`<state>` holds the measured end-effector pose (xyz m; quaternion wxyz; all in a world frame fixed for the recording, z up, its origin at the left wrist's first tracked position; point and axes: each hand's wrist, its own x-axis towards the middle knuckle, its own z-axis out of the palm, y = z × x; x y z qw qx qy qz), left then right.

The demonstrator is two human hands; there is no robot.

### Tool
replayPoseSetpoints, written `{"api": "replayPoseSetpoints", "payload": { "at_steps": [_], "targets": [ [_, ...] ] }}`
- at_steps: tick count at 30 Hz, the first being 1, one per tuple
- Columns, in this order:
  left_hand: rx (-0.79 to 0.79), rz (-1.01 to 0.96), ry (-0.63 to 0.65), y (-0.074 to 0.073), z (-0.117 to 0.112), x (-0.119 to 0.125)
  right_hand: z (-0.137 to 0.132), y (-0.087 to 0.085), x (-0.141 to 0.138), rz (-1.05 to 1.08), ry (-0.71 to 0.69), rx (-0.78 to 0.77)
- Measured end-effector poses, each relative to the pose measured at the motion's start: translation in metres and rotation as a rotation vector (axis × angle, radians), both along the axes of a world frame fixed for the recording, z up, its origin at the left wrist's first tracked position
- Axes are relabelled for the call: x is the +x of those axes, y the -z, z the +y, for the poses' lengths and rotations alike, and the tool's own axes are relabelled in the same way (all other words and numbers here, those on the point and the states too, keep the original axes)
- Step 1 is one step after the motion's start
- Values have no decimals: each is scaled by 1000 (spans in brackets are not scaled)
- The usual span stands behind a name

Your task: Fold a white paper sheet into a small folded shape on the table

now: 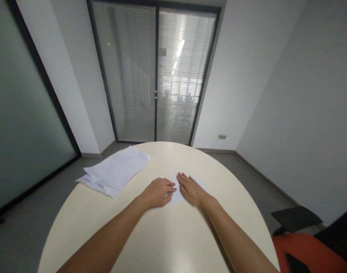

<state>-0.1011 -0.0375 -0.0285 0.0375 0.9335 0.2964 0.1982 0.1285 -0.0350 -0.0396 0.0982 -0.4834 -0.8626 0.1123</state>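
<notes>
Working bare-handed over a small white paper sheet on a round cream table

Far left of the left hand, a frosted glass panel in a dark frame. Nearer, left of that hand and a little beyond it: a loose pile of creased white paper, corners overhanging the table edge. Straight ahead of the left hand, well past the table, glazing with horizontal blinds.

Left hand: fingers curled, thumb and forefinger close to each other at the sheet's left side. Cannot tell whether they pinch the paper.

Sheet lies on the tabletop between the two hands, partly covered by both.

Right hand: palm down, flattened over the sheet's right part, fingers extended; some paper shows just beyond the knuckles.

Beyond and right of the right hand, a small plate low on the wall. Well to its right and nearer the viewer, an orange-red chair seat with a black armrest.
</notes>
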Motion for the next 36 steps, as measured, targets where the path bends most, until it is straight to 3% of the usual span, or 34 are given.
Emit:
{"api": "replayPoseSetpoints", "payload": {
  "at_steps": [6,15,17,22,29,36],
  "targets": [
    [44,17,-59,-1,2,-2,0,0,-4,7,-32,-28],
    [31,16,21,-5,1,1,11,-1,23,-62,321,-56],
    [19,-1,55,-4,1,1,11,-2,22,-60,313,-54],
    [-53,-87,75,6,4,-3,7,-6,15,-42,140,-73],
    [-68,-31,-94,13,9,-7,6,-4,17,-21,157,-80],
    [-42,-10,-182,10,9,-5,7,-3,22,-45,383,-48]
  ]
}}
